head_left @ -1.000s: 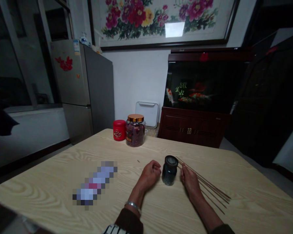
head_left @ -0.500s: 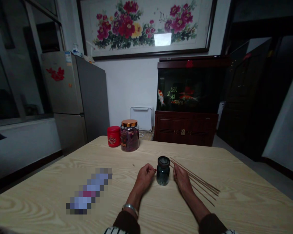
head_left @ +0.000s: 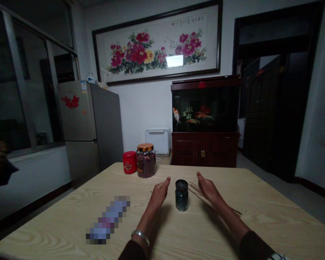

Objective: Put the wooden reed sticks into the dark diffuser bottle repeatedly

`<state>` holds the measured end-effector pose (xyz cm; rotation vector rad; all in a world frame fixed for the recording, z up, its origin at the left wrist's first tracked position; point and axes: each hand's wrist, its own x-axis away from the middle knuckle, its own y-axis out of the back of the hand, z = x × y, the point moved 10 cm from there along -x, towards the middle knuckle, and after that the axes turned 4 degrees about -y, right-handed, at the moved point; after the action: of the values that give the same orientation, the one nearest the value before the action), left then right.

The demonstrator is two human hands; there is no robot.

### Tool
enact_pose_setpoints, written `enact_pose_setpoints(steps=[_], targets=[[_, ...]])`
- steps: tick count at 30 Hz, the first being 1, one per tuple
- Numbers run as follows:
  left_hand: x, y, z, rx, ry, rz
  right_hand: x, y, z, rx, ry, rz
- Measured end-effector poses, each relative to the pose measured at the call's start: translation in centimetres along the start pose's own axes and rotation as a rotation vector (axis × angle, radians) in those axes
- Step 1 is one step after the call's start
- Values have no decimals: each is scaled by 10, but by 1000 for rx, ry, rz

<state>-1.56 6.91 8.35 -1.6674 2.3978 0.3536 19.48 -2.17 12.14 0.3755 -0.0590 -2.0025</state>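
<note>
Pale table (head_left: 195, 238) | dark jar (head_left: 181, 198) upright | left hand (head_left: 159, 193), right hand (head_left: 208, 189) released | sticks (head_left: 196, 195) partly behind right hand

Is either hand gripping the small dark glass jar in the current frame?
No, the small dark glass jar stands upright on the table, with visible gaps separating it from the left hand and the right hand.

Two jars (head_left: 181, 200), one red canister (head_left: 129, 162), one table (head_left: 206, 238), one fridge (head_left: 108, 126).

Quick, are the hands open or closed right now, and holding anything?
Left hand: looks open, nothing seen in it, beside the dark jar.
Right hand: looks open, nothing seen in it, by the sticks.
</note>
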Motion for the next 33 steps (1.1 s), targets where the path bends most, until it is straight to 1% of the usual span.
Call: enact_pose_setpoints(steps=[2, 3, 5, 6, 7, 8, 9, 11, 14, 16, 18, 21, 25, 27, 28, 29, 31, 33], targets=[[-5, -5, -28, 37, 11, 53, -3, 3, 31, -53, -14, 75], [-7, -7, -46, 78, -2, 85, -3, 4, 49, -86, -11, 113], [-4, -24, -88, 336, -36, 268, 0, 5, 85, -182, 18, 210], [0, -30, -106, 441, -45, 342, 4, 1, 103, -285, 40, 307], [4, -33, -121, 525, -44, 395, 10, -2, 118, -380, 60, 390], [8, -36, -130, 589, -32, 433, 17, -4, 130, -469, 72, 463], [13, -38, -135, 639, -15, 463, 23, -7, 136, -547, 74, 523], [23, -46, -129, 699, 32, 536, 33, -12, 132, -639, 43, 594], [38, -60, -103, 743, 86, 635, 44, -24, 102, -695, -43, 655], [41, -63, -86, 758, 107, 646, 46, -28, 82, -699, -89, 658], [39, -62, -78, 763, 121, 627, 44, -28, 70, -697, -113, 647], [31, -58, -81, 767, 124, 605, 39, -25, 69, -708, -124, 644], [29, -59, -93, 805, 88, 657, 35, -25, 70, -721, -122, 665], [29, -56, -88, 816, 67, 646, 30, -26, 61, -689, -119, 625], [26, -53, -81, 818, 55, 604, 26, -25, 52, -642, -125, 582], [23, -46, -72, 819, 41, 533, 20, -24, 41, -560, -130, 521], [13, -28, -44, 782, 12, 319, 8, -19, 21, -281, -84, 368], [6, -9, -12, 639, -14, 81, -1, -16, 11, 0, 10, 240]])
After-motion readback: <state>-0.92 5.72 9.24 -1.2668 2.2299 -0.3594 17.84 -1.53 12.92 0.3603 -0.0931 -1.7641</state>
